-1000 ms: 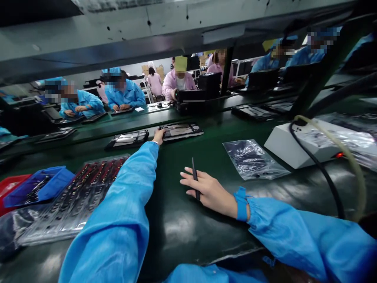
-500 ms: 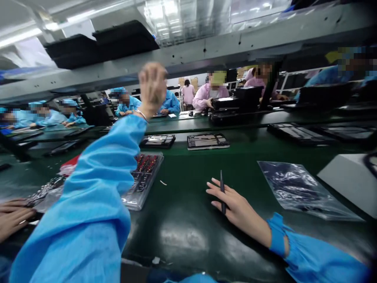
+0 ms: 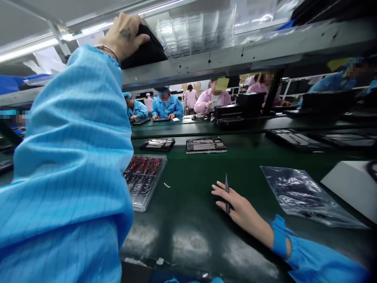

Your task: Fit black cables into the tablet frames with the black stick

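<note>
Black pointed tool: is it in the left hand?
No, the black pointed tool is in the right hand, while the left hand is up at a black object on the shelf.

Black object (image 3: 147,53) partly hidden by left hand (image 3: 125,35), white box (image 3: 352,186) cut off

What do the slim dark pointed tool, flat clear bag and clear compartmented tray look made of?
Slim dark pointed tool: perhaps coated metal or plastic; matte, dark surface leaves it open.
Flat clear bag: probably thin plastic film, glossy; wrinkled, with bright reflections.
Clear compartmented tray: likely rigid plastic, shiny; transparent, glinting rim.
</note>
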`<state>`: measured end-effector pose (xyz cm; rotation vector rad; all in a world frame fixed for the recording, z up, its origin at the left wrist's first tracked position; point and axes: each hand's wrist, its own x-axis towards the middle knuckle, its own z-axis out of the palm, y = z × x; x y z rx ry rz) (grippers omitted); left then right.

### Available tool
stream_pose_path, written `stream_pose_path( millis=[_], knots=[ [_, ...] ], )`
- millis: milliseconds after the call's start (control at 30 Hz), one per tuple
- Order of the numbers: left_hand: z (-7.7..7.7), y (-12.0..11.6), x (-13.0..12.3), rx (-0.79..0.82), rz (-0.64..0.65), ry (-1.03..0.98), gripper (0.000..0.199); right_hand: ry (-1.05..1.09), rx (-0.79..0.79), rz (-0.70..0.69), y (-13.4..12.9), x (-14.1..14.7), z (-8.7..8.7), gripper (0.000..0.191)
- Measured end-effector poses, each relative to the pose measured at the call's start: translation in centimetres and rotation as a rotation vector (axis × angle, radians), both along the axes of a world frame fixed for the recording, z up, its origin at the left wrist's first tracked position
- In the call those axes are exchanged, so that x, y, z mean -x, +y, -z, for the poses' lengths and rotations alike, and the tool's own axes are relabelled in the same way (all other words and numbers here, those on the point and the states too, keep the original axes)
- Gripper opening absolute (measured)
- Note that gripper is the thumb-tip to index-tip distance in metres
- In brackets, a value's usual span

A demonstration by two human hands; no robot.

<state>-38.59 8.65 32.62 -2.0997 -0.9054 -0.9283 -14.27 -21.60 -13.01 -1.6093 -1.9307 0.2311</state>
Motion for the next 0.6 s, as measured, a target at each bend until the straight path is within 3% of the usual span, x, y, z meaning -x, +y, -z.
stream_pose_path(
  millis=[300, 400, 600],
  knots=[
    [0.0, -1.6, 0.1, -0.030, -0.062, 0.056, 0.048, 0.014, -0.049, 0.002, 0.2, 0.0, 0.2, 0.034],
    [0.2, -1.2, 0.4, 0.004, -0.116, 0.027, 0.053, 0.011, -0.083, -0.008, 0.2, 0.0, 0.3, 0.033],
    [0.7, 0.4, -0.7, -0.013, -0.226, -0.180, 0.040, 0.029, -0.114, -0.001, 0.2, -0.2, 0.7, 0.030]
  ],
)
